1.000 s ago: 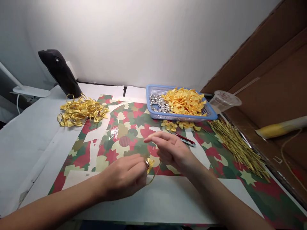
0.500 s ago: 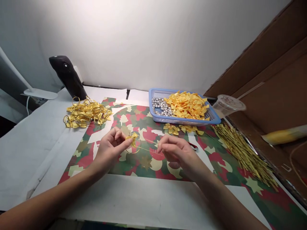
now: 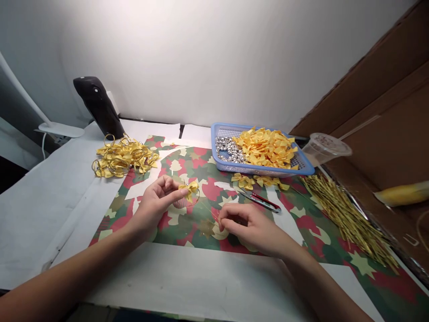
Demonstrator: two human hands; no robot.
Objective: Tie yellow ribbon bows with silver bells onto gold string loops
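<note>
My left hand [image 3: 157, 201] pinches a small yellow ribbon bow [image 3: 189, 188] with a thin gold wire loop hanging under it, held just above the patterned paper [image 3: 187, 165]. A fine gold wire runs from the bow down to my right hand [image 3: 246, 226], whose fingers are curled and pinched on the wire's end. A pile of made-up yellow bows with gold rings [image 3: 122, 156] lies at the left. A blue basket [image 3: 301, 167] at the back holds yellow bows [image 3: 266, 145] and silver bells [image 3: 228, 150].
Red-handled snips [image 3: 263, 202] lie right of my hands, with loose bows [image 3: 256, 180] beside the basket. A bundle of gold wires [image 3: 345, 214] lies at the right, near a plastic cup [image 3: 326, 147]. A black object [image 3: 97, 105] and a white lamp base [image 3: 60, 129] stand at the left.
My left hand carried the bow up and away from me, then slightly right. My right hand drew back toward me, pulling the wire out, and uncovered the snips.
</note>
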